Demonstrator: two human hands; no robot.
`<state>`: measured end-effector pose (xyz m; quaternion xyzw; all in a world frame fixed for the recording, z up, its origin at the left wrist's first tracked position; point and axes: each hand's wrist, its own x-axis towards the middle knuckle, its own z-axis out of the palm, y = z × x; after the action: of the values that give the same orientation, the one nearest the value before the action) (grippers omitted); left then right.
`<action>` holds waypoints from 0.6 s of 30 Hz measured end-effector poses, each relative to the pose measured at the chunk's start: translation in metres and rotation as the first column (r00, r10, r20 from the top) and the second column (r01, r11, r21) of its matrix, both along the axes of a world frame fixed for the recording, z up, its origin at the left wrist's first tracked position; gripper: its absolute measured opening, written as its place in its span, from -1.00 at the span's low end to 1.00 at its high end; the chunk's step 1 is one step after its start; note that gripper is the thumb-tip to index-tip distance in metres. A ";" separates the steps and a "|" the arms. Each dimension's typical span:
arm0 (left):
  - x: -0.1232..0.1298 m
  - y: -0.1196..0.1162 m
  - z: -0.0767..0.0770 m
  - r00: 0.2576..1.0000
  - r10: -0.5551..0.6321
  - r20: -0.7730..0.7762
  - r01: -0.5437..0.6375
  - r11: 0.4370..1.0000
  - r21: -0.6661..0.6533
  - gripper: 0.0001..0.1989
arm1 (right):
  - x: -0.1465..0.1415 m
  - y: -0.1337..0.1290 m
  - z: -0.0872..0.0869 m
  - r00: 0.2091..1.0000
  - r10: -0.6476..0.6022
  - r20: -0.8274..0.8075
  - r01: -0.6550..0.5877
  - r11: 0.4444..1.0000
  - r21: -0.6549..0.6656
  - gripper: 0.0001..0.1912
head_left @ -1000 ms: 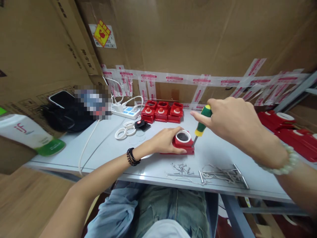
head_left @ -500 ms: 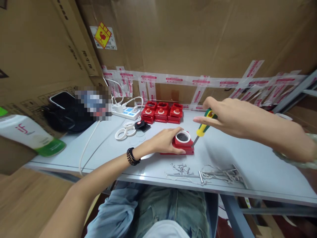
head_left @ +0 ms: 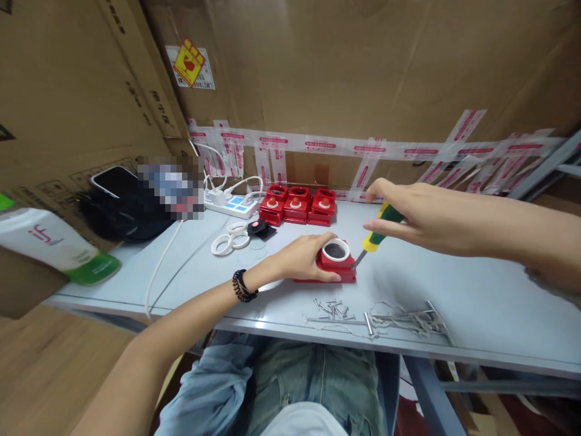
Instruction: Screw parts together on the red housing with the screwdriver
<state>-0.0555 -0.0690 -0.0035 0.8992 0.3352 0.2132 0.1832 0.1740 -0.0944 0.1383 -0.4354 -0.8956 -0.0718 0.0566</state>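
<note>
A red block (head_left: 348,274) with a white ring (head_left: 336,250) around a dark round centre lies on the table. My left hand (head_left: 308,257) grips its left side, thumb along the front. My right hand (head_left: 408,218) holds a green and yellow screwdriver (head_left: 373,240), its shaft slanting down to the block's right edge; the forefinger is partly raised. Just in front of the block is a small pile of screws (head_left: 334,309). Metal rods tangled with string (head_left: 408,321) lie to the right of the screws.
Three similar red blocks (head_left: 296,207) stand at the back, beside a white power strip (head_left: 238,204). Several white rings (head_left: 222,244) and a black piece (head_left: 258,227) lie left. A white and green bottle (head_left: 54,245) is far left, near a phone (head_left: 114,181). Cardboard (head_left: 318,72) rises behind.
My right hand has turned and shifted slightly right, and the screwdriver handle leans further right. Its tip stays at the block's right edge. My left hand has hardly moved.
</note>
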 end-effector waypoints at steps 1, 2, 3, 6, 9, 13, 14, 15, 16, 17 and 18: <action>0.000 0.000 0.000 1.000 0.001 -0.001 -0.001 1.000 0.004 -0.30 | -0.001 0.002 -0.003 0.998 -0.043 0.041 0.040 0.997 0.072 -0.50; 0.000 0.000 0.000 1.000 0.004 -0.002 -0.004 1.000 0.007 -0.31 | -0.001 0.005 -0.006 0.995 -0.068 0.071 0.058 0.990 0.127 -0.46; 0.000 0.000 0.000 1.000 0.006 -0.003 -0.006 1.000 0.010 -0.31 | -0.003 0.008 -0.007 0.994 -0.068 0.086 0.054 0.987 0.152 -0.46; -0.001 0.000 0.000 1.000 0.005 -0.006 -0.005 1.000 0.007 -0.30 | -0.009 0.010 -0.006 1.000 0.030 -0.006 -0.029 0.997 0.071 -0.63; -0.001 -0.001 0.001 1.000 0.002 -0.003 -0.003 1.000 -0.010 -0.30 | -0.015 0.005 0.000 0.973 0.213 -0.094 -0.220 0.973 -0.070 -0.81; -0.001 -0.001 0.001 1.000 0.002 0.004 -0.002 1.000 -0.013 -0.31 | -0.016 0.003 0.001 0.970 0.227 -0.087 -0.235 0.968 -0.089 -0.73; -0.001 -0.001 0.001 1.000 0.003 0.003 -0.003 1.000 -0.008 -0.30 | -0.016 0.004 -0.001 0.982 0.175 -0.063 -0.180 0.981 -0.069 -0.67; -0.001 0.000 0.001 1.000 0.006 0.000 -0.006 1.000 -0.005 -0.29 | -0.015 0.006 -0.002 0.994 0.108 -0.030 -0.109 0.993 -0.042 -0.62; -0.001 0.000 0.000 1.000 0.010 -0.003 -0.010 1.000 -0.003 -0.28 | -0.015 0.009 -0.003 0.999 0.035 0.000 -0.035 0.999 -0.005 -0.59; -0.001 0.000 0.000 1.000 0.014 -0.006 -0.014 1.000 -0.003 -0.28 | -0.015 0.010 -0.004 0.999 -0.029 0.020 0.029 0.999 0.029 -0.58; -0.001 0.000 0.000 1.000 0.014 -0.007 -0.014 1.000 -0.005 -0.28 | -0.016 0.011 -0.004 0.997 -0.069 0.027 0.068 0.997 0.044 -0.57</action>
<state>-0.0567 -0.0691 -0.0032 0.8970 0.3427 0.2107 0.1829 0.1584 -0.0829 0.1345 -0.4634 -0.8791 -0.0994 0.0506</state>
